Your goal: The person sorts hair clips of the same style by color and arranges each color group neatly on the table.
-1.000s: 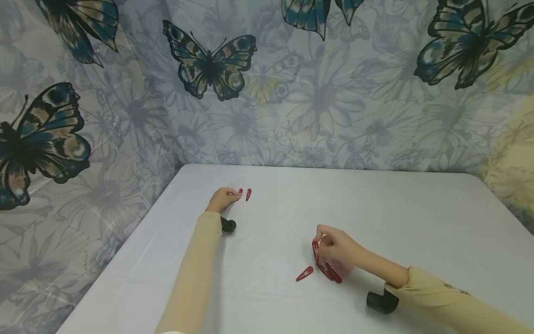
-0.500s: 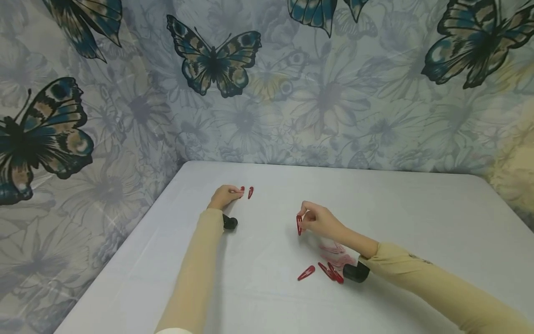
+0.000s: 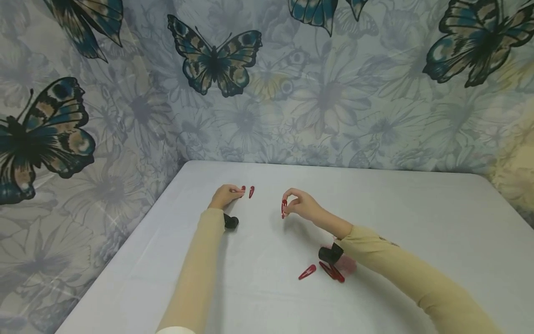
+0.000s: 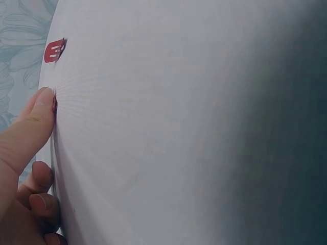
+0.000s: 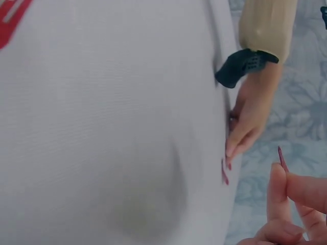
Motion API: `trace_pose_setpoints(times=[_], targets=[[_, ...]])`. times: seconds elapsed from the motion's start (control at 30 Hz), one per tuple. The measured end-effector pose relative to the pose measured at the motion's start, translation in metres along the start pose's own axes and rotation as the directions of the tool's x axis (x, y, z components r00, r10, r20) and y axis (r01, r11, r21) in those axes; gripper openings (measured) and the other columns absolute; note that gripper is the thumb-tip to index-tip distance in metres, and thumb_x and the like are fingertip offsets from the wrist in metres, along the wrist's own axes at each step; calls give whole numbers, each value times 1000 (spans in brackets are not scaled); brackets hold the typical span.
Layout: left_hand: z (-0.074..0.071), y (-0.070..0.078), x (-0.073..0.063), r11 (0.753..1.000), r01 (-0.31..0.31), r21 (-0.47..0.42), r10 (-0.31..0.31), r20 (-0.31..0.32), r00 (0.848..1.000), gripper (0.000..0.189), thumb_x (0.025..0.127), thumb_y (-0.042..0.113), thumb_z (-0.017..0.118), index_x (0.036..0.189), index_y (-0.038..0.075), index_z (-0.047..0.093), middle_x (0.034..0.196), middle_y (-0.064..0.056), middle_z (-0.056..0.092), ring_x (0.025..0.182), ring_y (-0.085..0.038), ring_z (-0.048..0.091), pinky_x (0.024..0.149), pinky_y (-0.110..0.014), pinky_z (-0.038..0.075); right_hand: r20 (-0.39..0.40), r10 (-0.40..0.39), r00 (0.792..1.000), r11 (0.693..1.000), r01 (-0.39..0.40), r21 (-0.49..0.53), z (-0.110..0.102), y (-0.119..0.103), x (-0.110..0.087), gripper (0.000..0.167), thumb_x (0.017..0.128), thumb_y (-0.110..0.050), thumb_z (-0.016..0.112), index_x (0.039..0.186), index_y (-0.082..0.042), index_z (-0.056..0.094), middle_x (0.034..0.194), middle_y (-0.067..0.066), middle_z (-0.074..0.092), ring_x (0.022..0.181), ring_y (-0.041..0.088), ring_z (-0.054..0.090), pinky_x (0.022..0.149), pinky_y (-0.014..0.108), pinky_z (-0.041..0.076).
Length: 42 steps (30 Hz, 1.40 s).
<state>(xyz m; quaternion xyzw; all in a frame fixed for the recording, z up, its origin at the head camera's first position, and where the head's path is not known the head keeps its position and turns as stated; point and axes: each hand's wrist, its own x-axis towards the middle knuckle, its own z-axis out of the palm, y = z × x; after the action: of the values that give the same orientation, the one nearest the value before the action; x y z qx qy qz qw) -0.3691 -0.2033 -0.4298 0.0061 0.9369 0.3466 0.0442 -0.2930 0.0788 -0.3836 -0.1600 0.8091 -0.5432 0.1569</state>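
In the head view my left hand [image 3: 224, 196] rests at the far left of the white table, thumb and fingertips pinching a red snap hair clip [image 3: 244, 189]. A second red hair clip [image 3: 251, 192] lies just right of it, seen also as a red clip [image 4: 54, 50] in the left wrist view. My right hand [image 3: 306, 205] holds another red hair clip [image 3: 283, 208] upright between thumb and finger, raised over the table. In the right wrist view this held clip [image 5: 282, 159] shows edge-on above the fingertips.
Nearer the front, a loose red clip [image 3: 307, 272] lies beside overlapping red clips [image 3: 337, 274]. Behind them is a pinkish, see-through patch [image 3: 348, 263], partly covered by the right wrist camera [image 3: 331, 253]. The white table [image 3: 396, 218] meets a butterfly-patterned cloth backdrop [image 3: 325, 102].
My right hand has lifted a red hair clip off the front group and carried it forward and left, toward the left hand. The left hand has stayed in place.
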Motion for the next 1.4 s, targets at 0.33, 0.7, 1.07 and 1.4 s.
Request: trace_pose_setpoints(times=[0.33,0.7,1.07,1.4], targets=[[0,2,-1,1000,-14,2,14,-3,1000,24,93,20,67,105,1,73,123,-18,67,110,-34,60,101,-47,43,-58,50,997,998,-48,35,8,1,33,28,87,4,59,114,7,54,60,-8,64,67,8,65,72,28,39],[-2,0,0,1000,-2,20,2,1,1000,24,93,21,66,106,2,72,126,-18,65,111,-34,59,101,-48,43,-79,172,982,982,-165,94,12,18,79,30,90,-6,65,120,-3,62,61,-8,63,46,6,21,48,21,20],[-3,2,-1,1000,2,22,-2,-8,1000,24,93,21,66,107,2,72,126,-18,66,113,-34,59,102,-48,43,-180,161,970,982,-139,129,27,20,102,28,87,-2,64,115,2,63,62,-10,60,64,7,57,68,20,39],[-2,4,-3,1000,3,12,-3,-6,1000,26,93,22,66,106,0,72,123,-19,66,112,-35,59,102,-47,43,-268,193,944,981,-194,24,44,19,125,20,84,0,67,103,0,66,72,2,63,59,7,48,54,19,34]])
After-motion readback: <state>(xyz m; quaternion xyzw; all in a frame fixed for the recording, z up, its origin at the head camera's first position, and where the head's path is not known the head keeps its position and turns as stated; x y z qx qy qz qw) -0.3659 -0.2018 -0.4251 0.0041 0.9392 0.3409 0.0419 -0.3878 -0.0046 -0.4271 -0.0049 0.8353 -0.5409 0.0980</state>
